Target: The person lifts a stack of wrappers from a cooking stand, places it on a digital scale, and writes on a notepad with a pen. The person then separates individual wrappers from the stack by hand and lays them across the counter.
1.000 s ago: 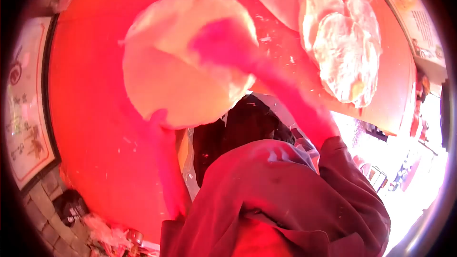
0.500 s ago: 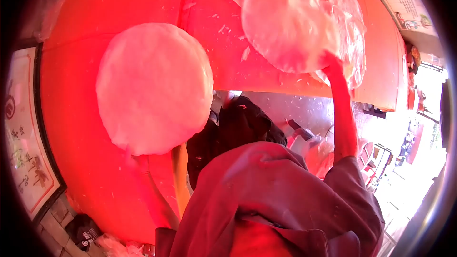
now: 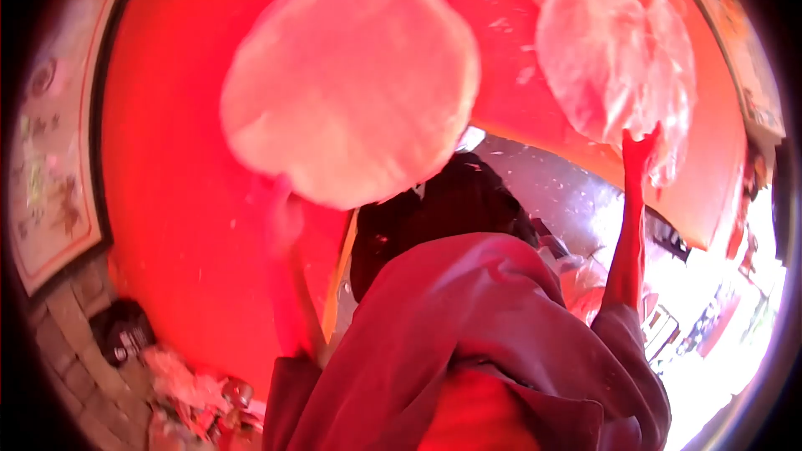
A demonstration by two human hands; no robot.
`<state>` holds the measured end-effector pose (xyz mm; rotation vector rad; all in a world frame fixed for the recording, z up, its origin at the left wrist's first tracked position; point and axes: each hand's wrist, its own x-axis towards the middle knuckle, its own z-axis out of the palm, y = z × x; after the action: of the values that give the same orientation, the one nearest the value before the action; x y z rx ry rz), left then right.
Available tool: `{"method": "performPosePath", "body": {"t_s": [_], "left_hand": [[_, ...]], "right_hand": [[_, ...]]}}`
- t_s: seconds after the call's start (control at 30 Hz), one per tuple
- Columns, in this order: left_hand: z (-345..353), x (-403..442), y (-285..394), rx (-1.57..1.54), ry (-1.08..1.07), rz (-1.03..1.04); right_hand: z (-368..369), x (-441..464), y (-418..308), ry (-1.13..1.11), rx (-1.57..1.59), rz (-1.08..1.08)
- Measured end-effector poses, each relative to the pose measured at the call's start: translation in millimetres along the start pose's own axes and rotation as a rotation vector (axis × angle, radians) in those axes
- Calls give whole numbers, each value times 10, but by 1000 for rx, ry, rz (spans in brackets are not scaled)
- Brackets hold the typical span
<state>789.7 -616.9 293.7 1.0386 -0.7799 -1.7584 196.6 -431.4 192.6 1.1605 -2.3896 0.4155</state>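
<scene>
A large pale round flat sheet (image 3: 351, 83), like a thin pancake, lies on the red-covered table at the left. My left hand (image 3: 288, 210) is at its lower edge, smeared by motion, so I cannot tell how its fingers are set. On the right, thin, shiny, wrinkled round sheets (image 3: 597, 54) overlap in a pile. At the lower edge of that pile is my right hand (image 3: 641, 149), with thumb and fingers spread apart and no sheet visibly pinched between them.
Pale scraps dot the red table cover (image 3: 175, 167). A framed panel (image 3: 63, 134) with writing stands along the left. Crumpled plastic and a dark bag (image 3: 121, 331) lie on the brick floor at lower left. Beyond the table's right edge are chairs and bright light.
The view has shifted, so the table things appear further right and higher. My right hand was blurred on the top sheet's edge; that sheet now lies on the pile and the fingers are apart.
</scene>
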Motion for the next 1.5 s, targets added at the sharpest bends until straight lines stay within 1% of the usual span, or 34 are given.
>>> {"method": "performPosePath", "body": {"t_s": [0.03,0.07,0.17,0.2,0.23,0.27,0.33,0.43,0.5,0.57,0.6,0.67,0.77,0.8,0.83,0.87,0.9,1.0,1.07,1.13,1.17,1.27,1.3,1.5], "left_hand": [[-125,-115,56,24,41,8],[-236,-223,114,51,76,10],[-437,-385,250,125,139,22],[-454,-362,290,144,152,26],[-492,-405,313,162,166,29],[-528,-455,331,179,182,31],[-582,-490,381,208,211,36],[-602,-526,415,261,283,50],[-622,-498,328,324,357,69],[-772,-437,113,395,369,217],[-849,-428,27,435,376,293],[-936,-483,-14,455,427,225],[-1012,-541,-32,477,491,129],[-1016,-563,-29,483,514,96],[-1013,-589,-15,410,519,89],[-1001,-626,4,335,526,83],[-977,-640,23,260,525,79],[-862,-619,21,32,498,52],[-827,-572,-7,31,485,50],[-894,-551,22,-1,434,35],[-978,-597,56,-40,386,27],[-1019,-528,13,-136,254,24],[-1006,-487,-2,-155,229,30],[-1011,-461,-39,-224,170,39]], "right_hand": [[-703,137,-1138,-214,42,116],[-1000,172,-1836,-202,112,44],[-983,-143,-3081,-808,1242,12],[-1097,-230,-3532,-1407,1686,393],[-1473,-304,-4083,-1379,1404,1],[-1803,-392,-4517,-1305,1103,-362],[-1736,-660,-4859,-1218,1221,-541],[-1703,-704,-4973,-1325,1143,-449],[-1602,-657,-4934,-1393,1202,-347],[-1511,-630,-4925,-1426,1235,-251],[-1517,-667,-4970,-1338,1166,-342],[-1571,-774,-5066,-1155,1030,-501],[-1509,-754,-5055,-1244,1051,-581],[-1371,-716,-5008,-1135,1068,-504],[-1138,-641,-4929,-1025,1082,-430],[-1052,-556,-4890,-917,1094,-358],[-1024,-488,-4818,-1160,1386,-187],[-1482,-587,-4999,-1090,844,-696],[-1770,-889,-5103,-968,1010,-611],[-1347,-1090,-5163,-1149,1057,-623],[-1112,-993,-5083,-1224,1052,-624],[-1030,-142,-4780,-924,1453,-356],[-1024,111,-4716,-899,1436,-368],[-1113,1311,-4487,-891,1460,-237]]}}
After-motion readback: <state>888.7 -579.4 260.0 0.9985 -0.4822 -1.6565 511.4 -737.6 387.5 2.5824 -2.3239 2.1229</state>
